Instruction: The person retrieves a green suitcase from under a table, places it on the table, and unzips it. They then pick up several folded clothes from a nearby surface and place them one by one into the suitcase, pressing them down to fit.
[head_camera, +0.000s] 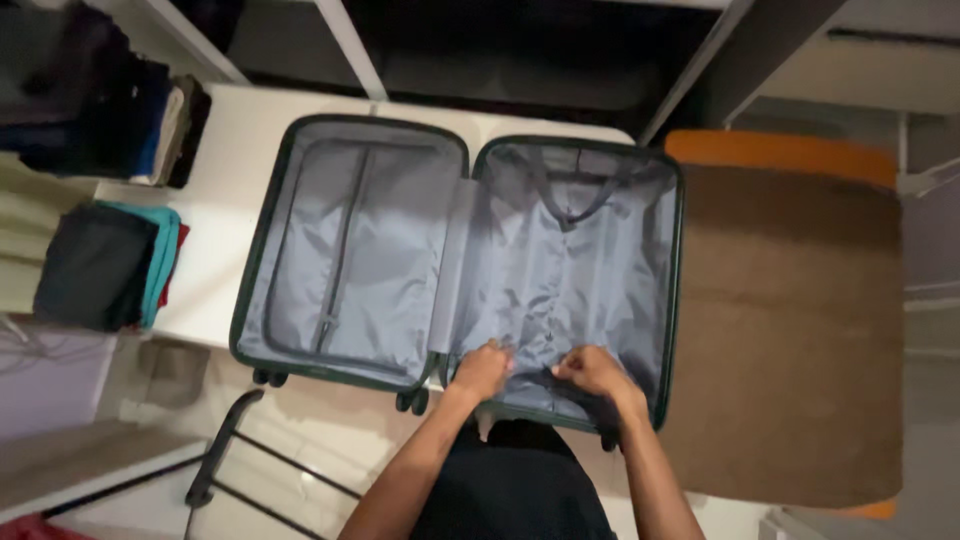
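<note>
Grey lining fabric covers both halves of an open dark-green hard-shell suitcase (455, 260), which lies flat on a white tabletop (225, 200) with its wheels toward the near edge. The left half has a zipped divider panel with the zip running near to far; the right half shows loose, creased lining and a pair of dark packing straps (570, 205) meeting in a V at the far end. Both hands work at the near edge of the right half. The left hand (482, 370) has its fingers curled shut, pinching the lining or a strap end there; which of the two cannot be told. The right hand (595, 372), just beside it, is closed the same way on the fabric near the rim.

At the left end of the table sits a folded pile of clothes (105, 265), dark grey on top with teal and red beneath, and farther off a second stack of dark and blue garments (120, 115). To the right of the suitcase stands a brown-topped surface with an orange edge (790, 320). White frame posts rise at the far side. Near left, above the pale floor, the suitcase's black telescopic handle (225, 455) sticks out.
</note>
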